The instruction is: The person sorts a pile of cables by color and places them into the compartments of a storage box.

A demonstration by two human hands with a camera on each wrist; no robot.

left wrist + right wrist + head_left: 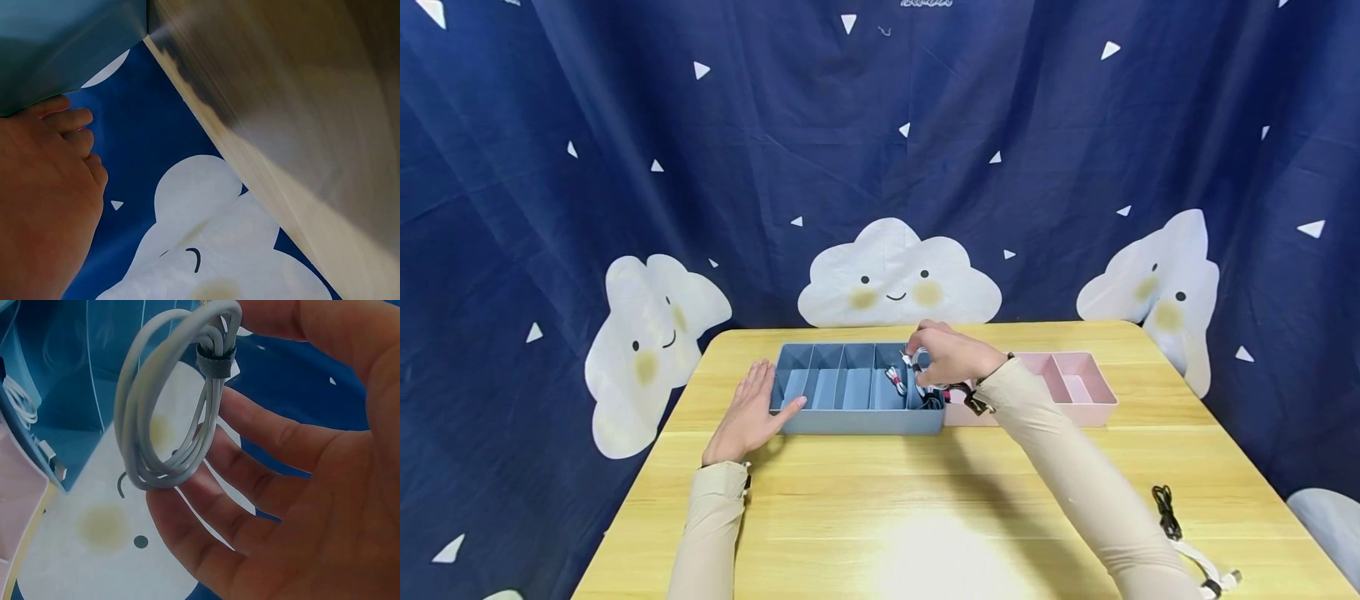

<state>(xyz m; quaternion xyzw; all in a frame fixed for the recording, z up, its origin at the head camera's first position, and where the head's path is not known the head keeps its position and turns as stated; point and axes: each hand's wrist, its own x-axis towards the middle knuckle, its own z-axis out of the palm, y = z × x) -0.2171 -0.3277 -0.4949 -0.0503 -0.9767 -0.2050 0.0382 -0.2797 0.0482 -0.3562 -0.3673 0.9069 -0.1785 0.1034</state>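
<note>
Nearest to us, on the table (880, 517) well short of the blue tray (857, 421) and off to its right, lies a loose black and white cable (1180, 533), untouched. Closer to the tray, our left hand (751, 414) lies flat on the wood with its fingers straight, gripping nothing; the fingertips (793, 406) touch the tray's front left corner, and the left wrist view shows the same fingers (69, 119) pressed up against the tray's blue wall (56, 44). Our right hand (951, 354) hangs over the tray's right end and holds a coiled white cable (178, 406), bound by a dark strap (216, 359); the coil is pinched at its top, as far as the right wrist view lets us judge, while the lower fingers (250, 456) spread loosely behind it. So the coil sits above the tray's rightmost compartments, not yet resting in any. Inside the tray, just under that hand, we see other bundled cables (897, 382) lying in the right compartments. Touching the tray's right side stands a pink tray (1093, 400). Behind the tray hangs a dark blue curtain (880, 150) printed with smiling clouds.
</note>
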